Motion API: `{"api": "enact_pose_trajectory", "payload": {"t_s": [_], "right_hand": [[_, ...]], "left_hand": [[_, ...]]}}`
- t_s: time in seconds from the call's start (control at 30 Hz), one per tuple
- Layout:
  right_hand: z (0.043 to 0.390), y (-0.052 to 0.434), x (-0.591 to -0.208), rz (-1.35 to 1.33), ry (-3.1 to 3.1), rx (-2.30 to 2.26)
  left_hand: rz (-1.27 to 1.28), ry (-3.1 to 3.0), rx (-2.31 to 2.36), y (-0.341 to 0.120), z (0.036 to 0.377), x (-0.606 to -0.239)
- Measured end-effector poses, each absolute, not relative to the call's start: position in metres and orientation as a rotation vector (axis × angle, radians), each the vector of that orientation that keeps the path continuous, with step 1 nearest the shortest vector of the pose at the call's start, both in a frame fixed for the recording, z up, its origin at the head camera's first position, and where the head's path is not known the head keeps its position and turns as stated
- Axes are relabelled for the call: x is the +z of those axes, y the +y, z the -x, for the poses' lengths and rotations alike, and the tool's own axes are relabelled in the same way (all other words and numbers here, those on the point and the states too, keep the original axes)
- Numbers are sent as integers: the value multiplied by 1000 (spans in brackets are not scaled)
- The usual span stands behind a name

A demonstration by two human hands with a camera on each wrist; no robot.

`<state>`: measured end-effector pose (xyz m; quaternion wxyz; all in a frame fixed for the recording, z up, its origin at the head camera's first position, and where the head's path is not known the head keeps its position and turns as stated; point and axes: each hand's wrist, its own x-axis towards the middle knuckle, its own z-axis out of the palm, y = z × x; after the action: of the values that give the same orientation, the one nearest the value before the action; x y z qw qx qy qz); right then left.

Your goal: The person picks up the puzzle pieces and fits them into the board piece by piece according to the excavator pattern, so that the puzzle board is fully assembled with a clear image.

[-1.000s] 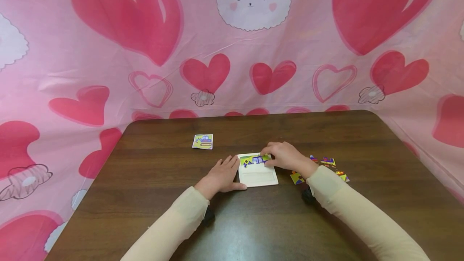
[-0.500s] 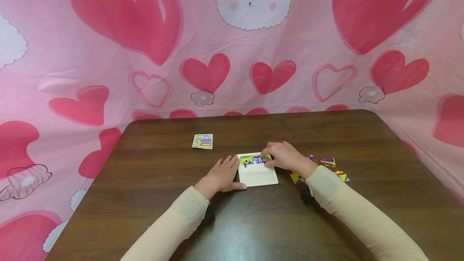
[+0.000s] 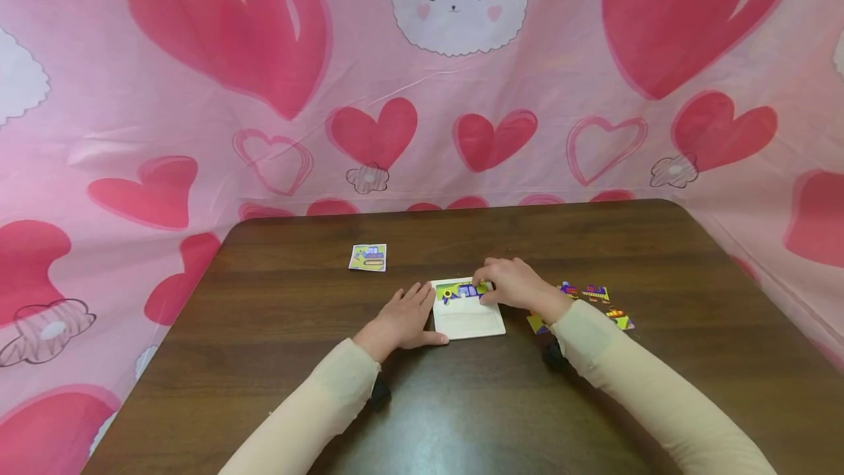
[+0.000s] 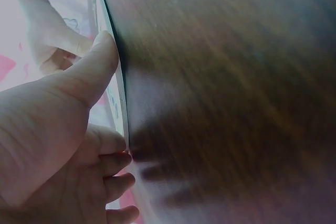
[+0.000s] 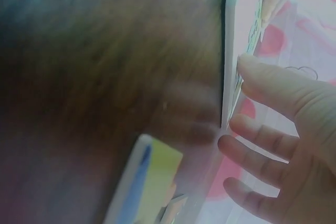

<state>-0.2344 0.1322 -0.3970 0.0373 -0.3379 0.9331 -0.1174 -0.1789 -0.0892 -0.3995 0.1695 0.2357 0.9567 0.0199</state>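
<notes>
A white square puzzle tray (image 3: 469, 325) lies on the table, with joined jigsaw pieces (image 3: 455, 292) in green, yellow and purple along its far side. My left hand (image 3: 398, 319) rests at the tray's left edge, fingers extended and thumb at the near left corner. In the left wrist view, the thumb (image 4: 97, 66) touches the tray rim. At the far right corner, my right hand (image 3: 516, 285) pinches a puzzle piece (image 3: 483, 287) between thumb and index finger, largely covered by the hand. The right wrist view shows that thumb (image 5: 262, 80) on the tray and the other fingers loosely bent.
Several loose jigsaw pieces (image 3: 596, 293) lie right of the tray, partly behind the right forearm. A small picture card (image 3: 368, 257) showing a digger lies at the back left. The brown wooden table (image 3: 428, 402) ends before a pink heart-patterned cloth (image 3: 422, 79).
The right wrist and forearm have shifted very slightly left. Both hands otherwise stay in place, and the tray and joined pieces look unchanged.
</notes>
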Motion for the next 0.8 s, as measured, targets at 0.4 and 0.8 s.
{"api": "enact_pose_trajectory", "payload": {"t_s": [0.4, 0.8], "right_hand": [[233, 158, -384, 944, 2883, -553], [229, 198, -384, 840, 2887, -564]], "left_hand": [[-671, 2727, 56, -89, 177, -400], [-677, 2730, 52, -89, 178, -402]]}}
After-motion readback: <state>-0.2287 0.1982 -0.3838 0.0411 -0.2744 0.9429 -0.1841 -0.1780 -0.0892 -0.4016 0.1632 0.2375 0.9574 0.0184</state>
